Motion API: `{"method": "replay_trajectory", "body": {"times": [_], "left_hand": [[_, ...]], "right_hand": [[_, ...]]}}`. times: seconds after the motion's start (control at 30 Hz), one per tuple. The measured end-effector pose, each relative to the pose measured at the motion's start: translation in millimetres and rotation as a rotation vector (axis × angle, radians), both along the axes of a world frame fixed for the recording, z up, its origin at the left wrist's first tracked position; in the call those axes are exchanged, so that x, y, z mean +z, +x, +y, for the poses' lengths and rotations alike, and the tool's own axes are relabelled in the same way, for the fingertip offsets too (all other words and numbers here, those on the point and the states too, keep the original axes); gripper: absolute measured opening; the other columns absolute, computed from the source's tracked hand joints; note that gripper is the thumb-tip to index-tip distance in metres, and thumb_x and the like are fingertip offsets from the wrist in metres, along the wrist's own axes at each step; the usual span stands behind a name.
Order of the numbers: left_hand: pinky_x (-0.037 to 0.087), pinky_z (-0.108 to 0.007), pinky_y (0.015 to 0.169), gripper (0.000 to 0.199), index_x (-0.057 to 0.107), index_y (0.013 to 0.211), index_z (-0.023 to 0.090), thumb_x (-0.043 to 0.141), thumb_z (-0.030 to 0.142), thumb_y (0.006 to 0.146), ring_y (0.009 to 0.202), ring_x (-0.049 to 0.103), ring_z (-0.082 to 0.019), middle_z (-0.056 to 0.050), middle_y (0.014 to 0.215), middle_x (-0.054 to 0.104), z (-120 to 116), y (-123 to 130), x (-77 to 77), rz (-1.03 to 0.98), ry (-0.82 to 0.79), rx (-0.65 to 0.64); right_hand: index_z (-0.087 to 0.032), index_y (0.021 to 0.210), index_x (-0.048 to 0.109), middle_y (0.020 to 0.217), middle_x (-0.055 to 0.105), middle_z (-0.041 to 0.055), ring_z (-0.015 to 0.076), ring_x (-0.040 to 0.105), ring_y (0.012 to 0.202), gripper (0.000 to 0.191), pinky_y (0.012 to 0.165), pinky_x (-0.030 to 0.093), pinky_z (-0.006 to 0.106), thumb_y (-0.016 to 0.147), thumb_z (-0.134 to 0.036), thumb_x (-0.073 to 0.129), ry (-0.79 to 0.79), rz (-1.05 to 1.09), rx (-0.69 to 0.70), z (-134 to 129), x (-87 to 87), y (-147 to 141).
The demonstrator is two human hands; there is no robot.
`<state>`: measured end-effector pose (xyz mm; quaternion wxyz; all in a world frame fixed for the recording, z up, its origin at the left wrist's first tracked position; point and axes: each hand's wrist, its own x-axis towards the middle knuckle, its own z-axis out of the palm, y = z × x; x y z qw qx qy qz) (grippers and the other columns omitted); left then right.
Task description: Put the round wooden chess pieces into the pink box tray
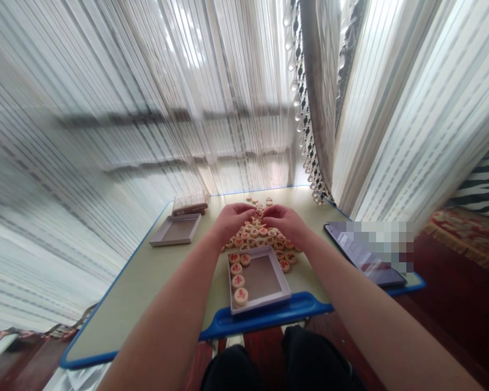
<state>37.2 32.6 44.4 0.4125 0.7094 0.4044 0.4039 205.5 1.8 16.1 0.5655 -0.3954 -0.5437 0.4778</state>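
My left hand (pixel 236 218) and my right hand (pixel 284 220) meet over a heap of round wooden Chinese chess pieces (pixel 254 232). Between the two sets of curled fingertips shows one Chinese chess piece (pixel 259 213), apparently pinched from both sides. Just in front of the heap lies a shallow white box tray (pixel 280 271). Along its left side runs a column of red-marked pieces (pixel 238 281), with another red piece (pixel 245 259) beside the top one. The heap carries both red and dark characters, and some of it is hidden behind my hands.
An open shallow box (pixel 195 231) lies at the table's left, with a stacked flat package (pixel 190 203) behind it. A tablet (pixel 362 255) rests by the right edge. Blue trim (pixel 269 315) borders the table (pixel 146 293). Curtains (pixel 187 108) hang beyond.
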Motion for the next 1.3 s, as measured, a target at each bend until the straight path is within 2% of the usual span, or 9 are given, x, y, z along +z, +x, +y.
{"method": "replay_trajectory", "body": {"times": [0.17,0.37,0.5,0.8,0.93,1.1,1.3], "left_hand": [[0.046,-0.026,0.064,0.029,0.070,0.085,0.013,0.066,0.037,0.068,0.066,0.058,-0.013,-0.005,0.078,0.070,1.6,0.3,-2.7,0.000,0.003,0.001],[0.044,-0.025,0.061,0.032,0.069,0.087,0.014,0.067,0.039,0.068,0.063,0.056,-0.011,-0.004,0.077,0.069,1.1,-0.1,-0.6,0.000,0.015,-0.023],[0.044,-0.025,0.060,0.033,0.069,0.086,0.012,0.065,0.041,0.070,0.062,0.056,-0.011,-0.004,0.074,0.067,1.9,0.7,-0.9,0.029,0.013,-0.026],[0.043,-0.023,0.057,0.028,0.069,0.079,0.011,0.064,0.038,0.072,0.059,0.055,-0.010,-0.004,0.067,0.066,0.4,2.3,-0.6,-0.013,-0.022,-0.049],[0.044,-0.023,0.057,0.025,0.070,0.084,0.012,0.067,0.031,0.068,0.058,0.055,-0.009,-0.005,0.072,0.068,-1.4,2.5,0.9,-0.046,-0.070,-0.060],[0.046,-0.024,0.057,0.029,0.069,0.082,0.011,0.072,0.034,0.065,0.059,0.058,-0.011,-0.005,0.068,0.067,-1.2,1.4,2.8,-0.072,-0.126,-0.050],[0.047,-0.023,0.055,0.031,0.068,0.082,0.011,0.073,0.036,0.064,0.059,0.061,-0.012,-0.006,0.070,0.068,-3.2,-0.5,4.4,-0.091,-0.211,-0.039]], "right_hand": [[-0.016,0.075,0.060,0.070,0.063,-0.0016,0.0111,0.058,0.064,0.022,0.064,0.049,0.027,0.058,-0.024,0.073,0.005,-0.045,-0.007,0.1,-1.2,1.0],[-0.019,0.099,0.058,0.072,0.064,-0.0025,0.0107,0.058,0.064,0.040,0.063,0.047,0.027,0.061,-0.021,0.071,0.055,-0.061,0.025,-2.4,0.1,0.9],[-0.017,0.093,0.062,0.073,0.066,0.0005,0.0120,0.059,0.066,0.033,0.065,0.048,0.028,0.061,-0.022,0.070,0.042,-0.135,0.022,-3.6,0.9,0.0],[-0.018,0.084,0.059,0.069,0.065,-0.0003,0.0136,0.061,0.066,0.028,0.063,0.049,0.028,0.061,-0.027,0.073,0.112,-0.179,-0.006,0.1,-4.4,0.7],[-0.018,0.085,0.058,0.070,0.064,-0.0003,0.0135,0.061,0.066,0.028,0.063,0.049,0.028,0.062,-0.028,0.072,0.124,-0.185,-0.003,1.3,-5.6,1.2],[-0.019,0.095,0.059,0.070,0.061,-0.0014,0.0118,0.058,0.063,0.033,0.060,0.048,0.026,0.065,-0.028,0.070,0.204,-0.240,-0.057,0.9,-5.9,1.7],[-0.018,0.087,0.064,0.069,0.061,0.0009,0.0115,0.056,0.061,0.022,0.058,0.047,0.025,0.071,-0.033,0.065,0.281,-0.323,-0.091,-3.3,-0.9,-0.5]]}}
